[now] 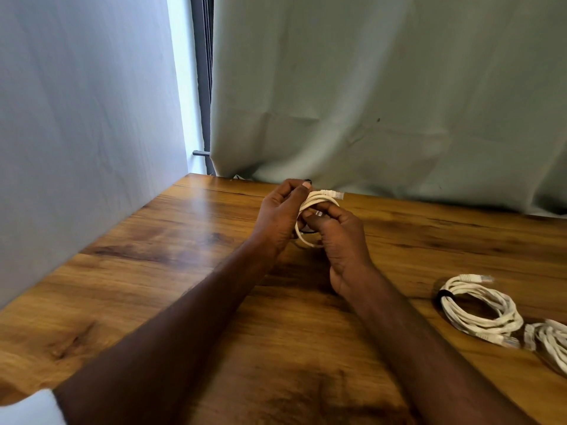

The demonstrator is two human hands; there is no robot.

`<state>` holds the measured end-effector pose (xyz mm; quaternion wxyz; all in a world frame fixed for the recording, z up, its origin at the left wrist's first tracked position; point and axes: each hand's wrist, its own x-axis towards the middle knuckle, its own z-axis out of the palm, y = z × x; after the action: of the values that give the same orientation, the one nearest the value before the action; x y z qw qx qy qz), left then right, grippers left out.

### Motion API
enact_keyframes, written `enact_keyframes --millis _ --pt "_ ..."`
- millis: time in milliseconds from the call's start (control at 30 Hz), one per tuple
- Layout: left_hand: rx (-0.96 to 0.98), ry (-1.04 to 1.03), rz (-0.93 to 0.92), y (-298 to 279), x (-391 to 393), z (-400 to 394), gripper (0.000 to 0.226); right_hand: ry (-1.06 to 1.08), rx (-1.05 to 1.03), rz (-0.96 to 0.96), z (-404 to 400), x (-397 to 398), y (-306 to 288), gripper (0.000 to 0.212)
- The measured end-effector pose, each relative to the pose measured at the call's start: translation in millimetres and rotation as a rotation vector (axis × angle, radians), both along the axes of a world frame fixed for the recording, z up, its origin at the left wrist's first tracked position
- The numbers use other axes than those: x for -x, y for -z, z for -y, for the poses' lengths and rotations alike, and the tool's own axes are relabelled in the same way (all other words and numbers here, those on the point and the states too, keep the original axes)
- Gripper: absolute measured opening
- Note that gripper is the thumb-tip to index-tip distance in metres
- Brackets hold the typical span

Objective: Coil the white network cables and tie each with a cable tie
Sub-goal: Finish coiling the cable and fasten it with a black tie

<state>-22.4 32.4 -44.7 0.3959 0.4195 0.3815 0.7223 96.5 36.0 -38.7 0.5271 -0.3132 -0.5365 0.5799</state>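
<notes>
A small coil of white network cable [319, 199] is held up above the wooden table [171, 246], with one clear plug sticking out to the right. My left hand [280, 214] grips the coil from the left, thumb on top. My right hand [337, 237] grips it from the right and below, fingers curled round the loops. A thin dark strip, perhaps a cable tie [307, 231], shows between the hands; most of it is hidden.
At the right lies a coiled white cable [481, 308] bound with a black tie [444, 294]. Another white coil [552, 342] is cut off by the right edge. Pale curtains hang behind the table and on the left.
</notes>
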Motion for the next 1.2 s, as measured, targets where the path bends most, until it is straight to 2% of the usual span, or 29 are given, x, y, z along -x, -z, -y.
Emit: enact_keyframes --millis 133,300,500,633,767,833,900,1100,1200 --pt "0.014 0.009 -0.025 -3 5 3 0.015 0.131 -0.146 0.154 -3 5 6 0.033" --pt "0.014 0.001 -0.031 -2 2 3 0.014 0.166 -0.145 0.212 -9 7 15 0.037" --pt "-0.004 0.002 -0.095 1 3 2 0.018 0.335 -0.284 0.395 -9 12 17 0.041" --pt "-0.051 -0.150 -0.131 0 1 2 0.014 0.230 -0.367 0.448 -3 6 10 0.034" --pt "-0.047 -0.302 -0.144 -1 14 -2 0.017 0.144 -0.581 0.744 -2 -4 0 0.047" --pt "-0.035 -0.341 -0.144 0 21 -3 0.018 0.148 -0.686 0.917 0 -8 -4 0.039" --pt "-0.025 -0.375 -0.155 0 24 -4 0.018 0.166 -0.739 0.992 3 -11 -5 0.025" --pt "0.009 -0.453 -0.116 -3 26 1 0.020 0.283 -0.558 0.722 7 -6 -4 0.008" --pt "0.039 -0.613 -0.217 -1 31 -2 0.027 0.294 -0.502 0.651 14 1 1 0.008"
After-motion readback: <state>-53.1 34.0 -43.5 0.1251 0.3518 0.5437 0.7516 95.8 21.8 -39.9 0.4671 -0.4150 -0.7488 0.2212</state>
